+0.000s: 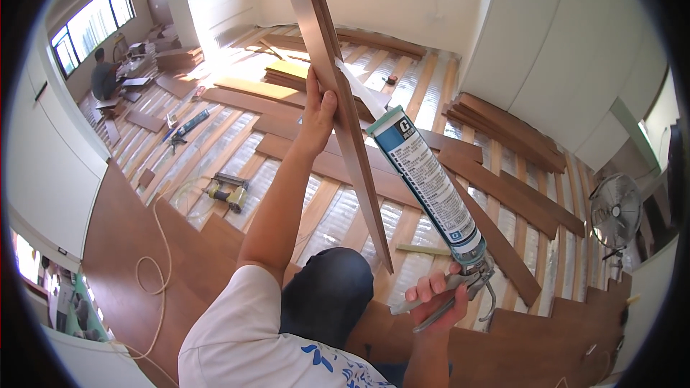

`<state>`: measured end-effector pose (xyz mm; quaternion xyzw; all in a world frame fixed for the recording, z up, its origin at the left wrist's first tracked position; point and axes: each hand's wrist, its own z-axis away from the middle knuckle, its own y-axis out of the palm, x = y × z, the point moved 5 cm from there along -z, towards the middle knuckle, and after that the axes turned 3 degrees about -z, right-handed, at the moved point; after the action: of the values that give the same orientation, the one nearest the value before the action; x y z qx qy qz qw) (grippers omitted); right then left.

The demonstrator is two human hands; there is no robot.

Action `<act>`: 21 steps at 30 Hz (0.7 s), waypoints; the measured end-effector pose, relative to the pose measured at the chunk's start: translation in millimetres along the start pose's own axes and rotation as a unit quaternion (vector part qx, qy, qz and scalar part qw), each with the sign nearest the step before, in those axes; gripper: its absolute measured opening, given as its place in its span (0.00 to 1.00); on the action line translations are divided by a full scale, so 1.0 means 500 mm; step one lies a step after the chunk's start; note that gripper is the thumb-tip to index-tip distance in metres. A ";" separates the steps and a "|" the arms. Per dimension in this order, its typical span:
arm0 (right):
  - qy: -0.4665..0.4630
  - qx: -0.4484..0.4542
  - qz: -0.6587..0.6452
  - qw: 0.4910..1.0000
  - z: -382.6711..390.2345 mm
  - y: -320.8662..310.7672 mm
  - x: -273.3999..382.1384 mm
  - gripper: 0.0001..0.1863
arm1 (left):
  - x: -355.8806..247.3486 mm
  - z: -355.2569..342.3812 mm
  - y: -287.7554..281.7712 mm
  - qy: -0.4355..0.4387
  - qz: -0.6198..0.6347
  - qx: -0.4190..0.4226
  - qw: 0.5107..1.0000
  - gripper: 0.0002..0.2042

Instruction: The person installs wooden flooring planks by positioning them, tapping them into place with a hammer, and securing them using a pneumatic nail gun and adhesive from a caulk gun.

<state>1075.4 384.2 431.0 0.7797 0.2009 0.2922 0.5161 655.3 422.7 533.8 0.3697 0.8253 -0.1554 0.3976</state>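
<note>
My left hand [318, 115] is closed round a long brown floorboard [351, 136], holding it up on edge at a steep tilt in front of me. My right hand [438, 300] grips the handle of a caulking gun [471, 273], its fingers wrapped about the trigger. A white and blue adhesive cartridge [431, 179] sits in the gun. Its white nozzle [364, 90] points up at the board's right side; whether the tip touches the board, I cannot tell. My bent knee [328, 291] is below the board.
Wooden battens over silvery foil cover the floor ahead, with loose boards [496, 187] across them. Board stacks [507, 129] line the right wall. A nail gun [228, 192], its hose [162, 244], and another caulking gun [190, 126] lie left. A fan [616, 208] stands right. A person [105, 75] crouches far left.
</note>
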 end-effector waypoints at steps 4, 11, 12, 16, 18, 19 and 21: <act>0.008 -0.032 0.003 0.999 0.024 -0.034 0.003 0.20 | 0.049 -0.018 -0.033 0.022 -0.008 -0.017 1.000 0.43; 0.028 -0.091 0.034 0.995 0.074 -0.105 0.027 0.20 | 0.086 -0.033 -0.052 -0.005 0.057 -0.047 0.997 0.28; 0.032 -0.109 0.034 0.993 0.081 -0.116 0.029 0.20 | 0.088 -0.036 -0.055 -0.017 0.070 -0.055 0.996 0.26; 0.040 -0.146 0.054 0.987 0.105 -0.149 0.040 0.20 | 0.081 -0.039 -0.044 -0.055 0.094 -0.068 0.992 0.27; 0.053 -0.172 0.055 0.982 0.114 -0.170 0.037 0.20 | 0.087 -0.040 -0.059 -0.067 0.090 -0.067 0.991 0.28; 0.054 -0.177 0.052 0.981 0.117 -0.180 0.038 0.20 | 0.090 -0.041 -0.064 -0.069 0.095 -0.086 0.989 0.30; 0.069 -0.178 0.057 0.980 0.123 -0.203 0.043 0.20 | 0.118 -0.055 -0.090 -0.073 0.094 -0.062 0.991 0.35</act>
<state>1131.1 394.5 324.8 0.6632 0.1361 0.4052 0.6144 583.3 436.2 504.3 0.4077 0.7640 -0.0925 0.4915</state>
